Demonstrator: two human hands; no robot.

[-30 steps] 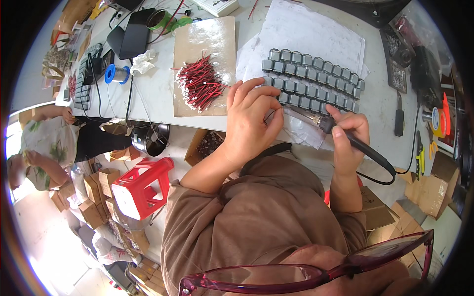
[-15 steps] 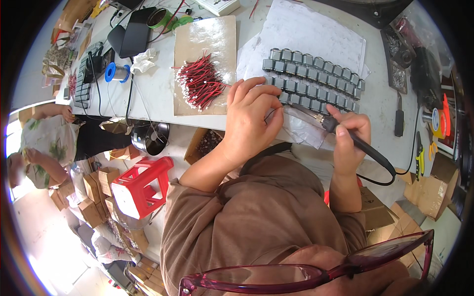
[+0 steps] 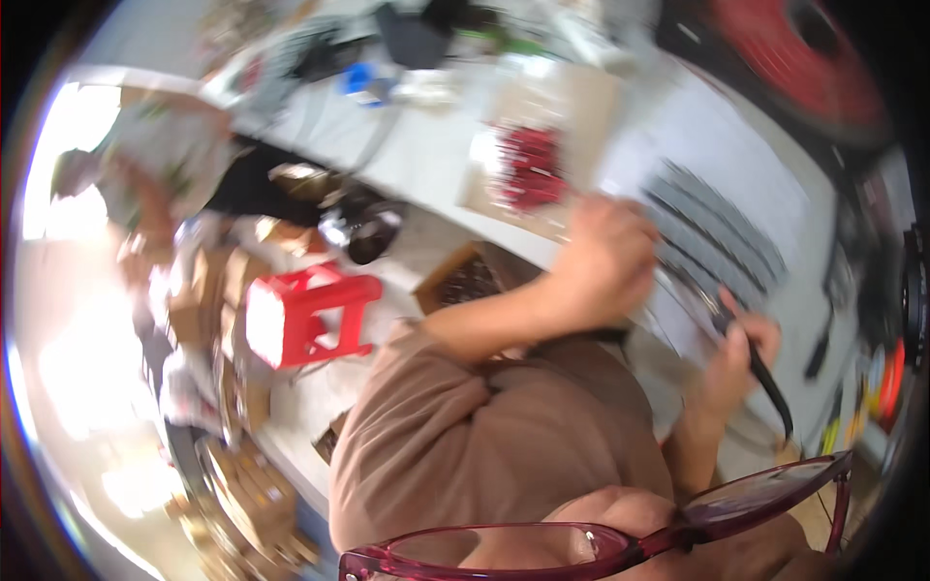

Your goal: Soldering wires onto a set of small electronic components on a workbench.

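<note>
Motion smears this view. My right hand (image 3: 744, 347) is closed around the dark handle of a soldering iron (image 3: 722, 318), its cord hanging down to the right. The iron's tip points up and left toward my left hand (image 3: 612, 259). My left hand is curled, with its fingers drawn together near the left end of several rows of small grey block-shaped parts (image 3: 719, 232). Whatever it pinches is too blurred to make out. The grey rows lie on a white sheet (image 3: 751, 145). Left of them, a bundle of red wires (image 3: 531, 172) rests on a tan board (image 3: 586, 102).
A blue spool (image 3: 366, 85) stands farther left on the white table. Upper right sits a large red round object (image 3: 799, 53). Tools with bright handles (image 3: 886, 382) are at the right edge. A red stool (image 3: 325, 324) and cardboard boxes (image 3: 199, 300) stand left, near another person (image 3: 155, 174).
The whole view has swung, so the table now slants down to the right and the red round object appears. My right hand still holds the iron; my left hand looks more curled.
</note>
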